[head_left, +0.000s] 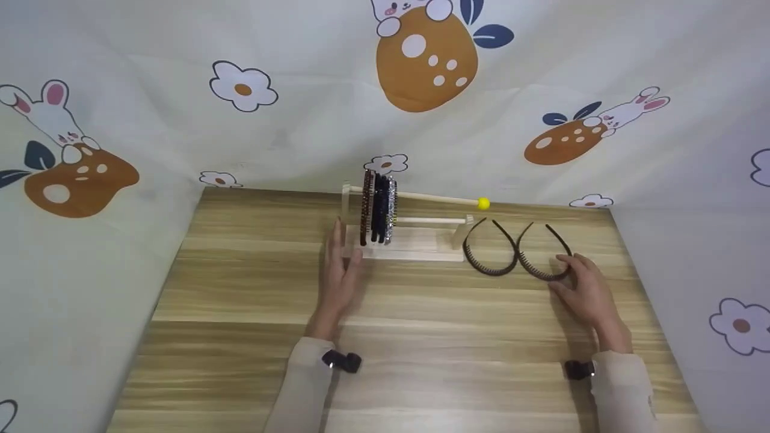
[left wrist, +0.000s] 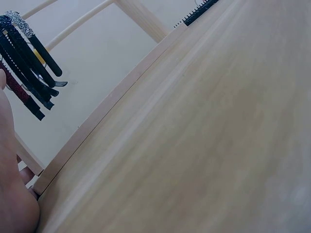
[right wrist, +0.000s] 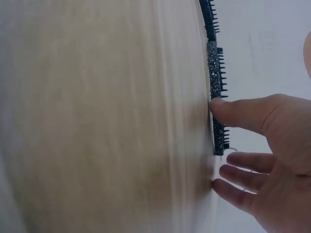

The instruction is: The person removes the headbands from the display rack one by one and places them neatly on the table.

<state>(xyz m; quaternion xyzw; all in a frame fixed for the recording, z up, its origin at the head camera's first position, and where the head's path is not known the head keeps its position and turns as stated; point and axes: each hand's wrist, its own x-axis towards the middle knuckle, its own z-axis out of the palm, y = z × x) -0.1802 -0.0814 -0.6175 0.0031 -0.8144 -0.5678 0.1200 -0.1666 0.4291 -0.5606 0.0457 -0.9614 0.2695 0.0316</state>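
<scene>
My left hand (head_left: 340, 282) is at the left end of a wooden headband rack (head_left: 415, 255), with its fingers fairly straight along the outer side and its thumb at the front. Several headbands (head_left: 380, 207) hang near the rack's left end: brown, black and sparkly silver ones. On the table to the right of the rack lie two dark toothed headbands, side by side. My right hand (head_left: 592, 294) pinches the right-hand headband (head_left: 544, 275) at its right side; in the right wrist view the thumb presses the glittery band (right wrist: 214, 73). The left-hand headband (head_left: 493, 272) lies beside it.
The rack's upper rod (head_left: 427, 197) ends in a yellow ball (head_left: 483, 203) at the right. A lower rod (head_left: 430, 221) runs to a short right post. The wood-grain table (head_left: 445, 349) meets a printed cloth backdrop (head_left: 313, 144) behind the rack and along both sides.
</scene>
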